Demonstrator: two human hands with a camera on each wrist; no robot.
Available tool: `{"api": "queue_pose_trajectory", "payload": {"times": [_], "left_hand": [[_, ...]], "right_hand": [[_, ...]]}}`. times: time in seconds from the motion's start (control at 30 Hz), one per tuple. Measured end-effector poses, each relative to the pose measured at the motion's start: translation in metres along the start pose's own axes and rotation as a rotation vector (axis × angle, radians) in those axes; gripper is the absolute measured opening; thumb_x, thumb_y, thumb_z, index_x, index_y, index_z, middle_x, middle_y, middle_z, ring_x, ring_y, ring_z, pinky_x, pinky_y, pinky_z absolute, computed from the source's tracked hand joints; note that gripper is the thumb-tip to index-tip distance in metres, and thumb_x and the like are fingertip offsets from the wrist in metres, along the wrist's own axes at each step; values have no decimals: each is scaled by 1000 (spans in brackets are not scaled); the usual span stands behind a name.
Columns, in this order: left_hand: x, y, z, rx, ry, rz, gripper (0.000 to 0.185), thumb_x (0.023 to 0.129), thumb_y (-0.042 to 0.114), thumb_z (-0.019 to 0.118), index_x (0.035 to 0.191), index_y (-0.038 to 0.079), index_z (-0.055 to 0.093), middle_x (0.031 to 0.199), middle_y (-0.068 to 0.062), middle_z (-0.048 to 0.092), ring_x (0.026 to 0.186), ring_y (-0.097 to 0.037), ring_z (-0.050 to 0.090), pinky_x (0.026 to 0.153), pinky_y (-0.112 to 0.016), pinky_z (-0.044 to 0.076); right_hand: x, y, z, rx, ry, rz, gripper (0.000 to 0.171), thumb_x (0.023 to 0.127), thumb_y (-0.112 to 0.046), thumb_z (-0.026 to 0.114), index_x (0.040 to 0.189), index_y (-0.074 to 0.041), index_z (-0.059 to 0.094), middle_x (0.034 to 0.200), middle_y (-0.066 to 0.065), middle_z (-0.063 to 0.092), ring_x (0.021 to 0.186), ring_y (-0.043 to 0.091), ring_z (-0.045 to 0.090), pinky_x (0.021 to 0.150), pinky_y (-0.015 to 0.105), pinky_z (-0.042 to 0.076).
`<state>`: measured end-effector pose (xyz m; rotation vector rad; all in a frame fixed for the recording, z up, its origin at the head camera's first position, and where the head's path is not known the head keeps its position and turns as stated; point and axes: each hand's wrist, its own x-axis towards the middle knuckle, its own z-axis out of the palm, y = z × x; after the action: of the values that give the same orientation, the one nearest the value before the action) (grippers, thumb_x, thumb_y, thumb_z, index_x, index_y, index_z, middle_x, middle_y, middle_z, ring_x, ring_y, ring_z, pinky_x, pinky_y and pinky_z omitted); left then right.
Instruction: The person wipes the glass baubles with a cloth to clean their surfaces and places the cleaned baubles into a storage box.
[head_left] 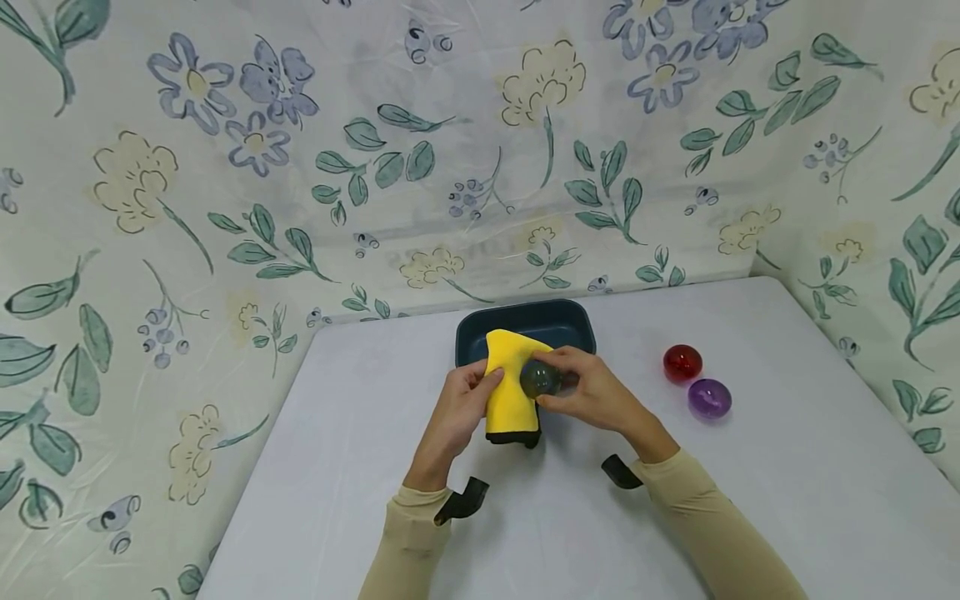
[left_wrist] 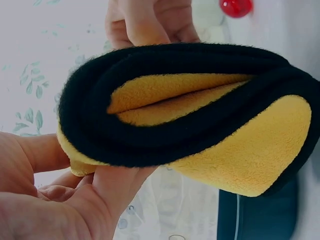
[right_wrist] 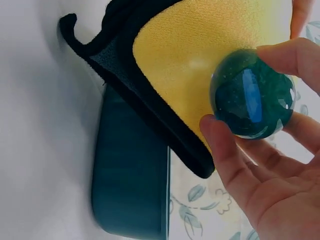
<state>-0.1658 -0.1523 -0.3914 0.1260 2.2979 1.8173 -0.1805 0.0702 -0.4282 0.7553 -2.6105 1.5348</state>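
My left hand (head_left: 467,398) (left_wrist: 75,190) grips a folded yellow cloth with black edging (head_left: 510,387) (left_wrist: 190,125) (right_wrist: 195,65), holding it above the table in front of a dark blue tray (head_left: 525,327) (right_wrist: 132,190). My right hand (head_left: 581,387) (right_wrist: 265,175) pinches a dark green glossy ball (head_left: 539,379) (right_wrist: 252,100) between thumb and fingers, right against the cloth's yellow face.
A red ball (head_left: 682,362) (left_wrist: 236,7) and a purple ball (head_left: 709,398) sit on the white table (head_left: 787,467) to the right. A floral sheet (head_left: 225,208) covers the walls behind and beside the table.
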Motion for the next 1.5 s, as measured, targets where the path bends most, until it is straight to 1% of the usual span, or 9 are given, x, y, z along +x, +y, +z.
{"api": "queue_pose_trajectory", "payload": {"times": [0.4,0.47,0.6,0.7,0.77,0.93,1.13,1.37,1.5], "left_hand": [[0,1,0,-11,-11,8,39,109,20,50,141,-3,58,122,-23,70,93,-18,72,87,-36,64],[0,1,0,-9,-14,8,39,109,20,50,140,-3,58,121,-23,69,93,-18,72,87,-36,64],[-1,1,0,-5,-23,0,39,109,20,50,139,-4,59,121,-23,69,93,-17,71,87,-36,64],[0,1,-1,-2,-27,-3,39,109,21,50,139,-4,59,120,-22,69,93,-17,71,87,-35,64],[-1,1,-2,3,-28,-1,39,109,21,50,139,-4,59,120,-22,69,93,-18,71,87,-35,64],[-1,1,-3,7,-30,5,39,109,20,50,139,-4,59,118,-22,69,92,-17,70,86,-33,63],[0,0,-3,3,-33,-1,39,109,20,50,138,-3,60,118,-22,69,91,-17,71,87,-34,63],[1,0,-3,0,-27,-5,38,109,20,51,137,-3,60,118,-22,70,90,-16,70,85,-33,63],[0,1,-3,-5,-28,-5,38,109,21,51,137,-2,61,116,-20,71,89,-15,71,84,-32,63]], "right_hand": [[-2,-5,-4,-48,7,-48,60,83,-14,84,140,-10,65,129,11,66,102,21,59,86,30,57],[-2,-6,-4,-64,12,-45,61,83,-15,84,140,-9,64,128,11,67,101,21,59,86,30,58],[-2,-7,-4,-77,19,-24,64,82,-18,86,140,-5,61,133,12,67,101,20,63,92,34,60],[-2,-8,-3,-55,26,-8,64,82,-18,86,138,-4,60,136,14,67,104,22,66,96,39,61],[-2,-8,-3,-37,29,-2,62,82,-17,86,136,-3,61,135,14,67,104,23,68,97,41,60],[-2,-8,-2,-4,42,-5,59,82,-17,87,134,-3,62,132,15,67,105,24,69,97,40,60],[-3,-10,-3,17,53,-39,58,81,-16,87,132,-2,65,131,15,69,104,24,70,96,39,61],[-3,-8,-2,73,63,-56,58,82,-13,87,135,-4,66,135,17,68,107,28,71,98,40,60],[-3,-7,0,85,80,-57,58,82,-13,86,136,-5,66,136,16,67,110,28,70,100,42,59]]}}
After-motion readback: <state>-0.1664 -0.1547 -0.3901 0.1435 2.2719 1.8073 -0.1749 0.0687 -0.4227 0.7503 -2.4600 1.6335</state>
